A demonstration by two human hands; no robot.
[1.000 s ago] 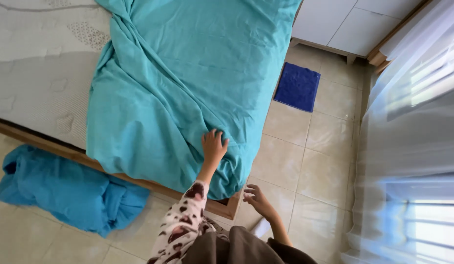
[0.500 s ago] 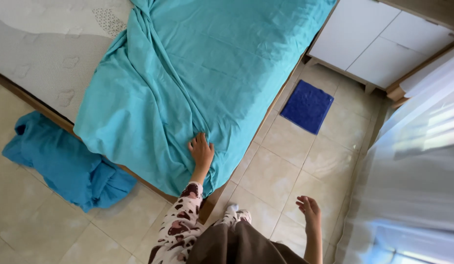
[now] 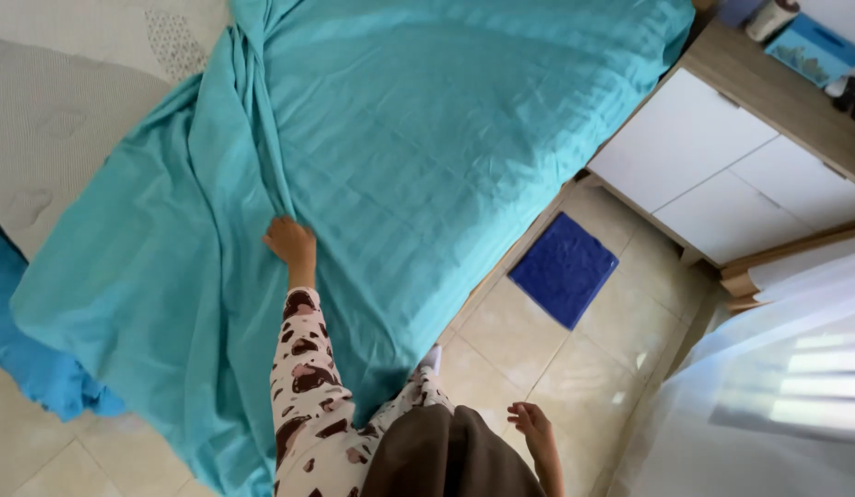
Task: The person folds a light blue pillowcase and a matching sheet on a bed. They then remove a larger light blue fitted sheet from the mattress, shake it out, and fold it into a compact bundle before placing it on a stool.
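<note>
A turquoise bed sheet [image 3: 446, 138] lies spread over a bed, with a long bunched fold running down its left part. My left hand [image 3: 291, 241] rests on the sheet at the lower end of that fold, fingers closed on the cloth. The arm wears a cream sleeve with brown spots. My right hand [image 3: 530, 427] hangs free over the tiled floor beside the bed, fingers loosely apart and holding nothing. Bare quilted mattress [image 3: 68, 120] shows at the left where the sheet does not cover it.
A darker blue cloth [image 3: 36, 368] lies heaped on the floor at the left. A small blue mat [image 3: 563, 269] sits on the beige tiles by the bed's side. A white cabinet with a wooden top [image 3: 722, 166] stands at right, sheer curtain [image 3: 777, 387] below it.
My left hand has moved up the sheet from the bed's corner to the bunched fold. The view has shifted closer over the bed. My right hand stays free, low at the right.
</note>
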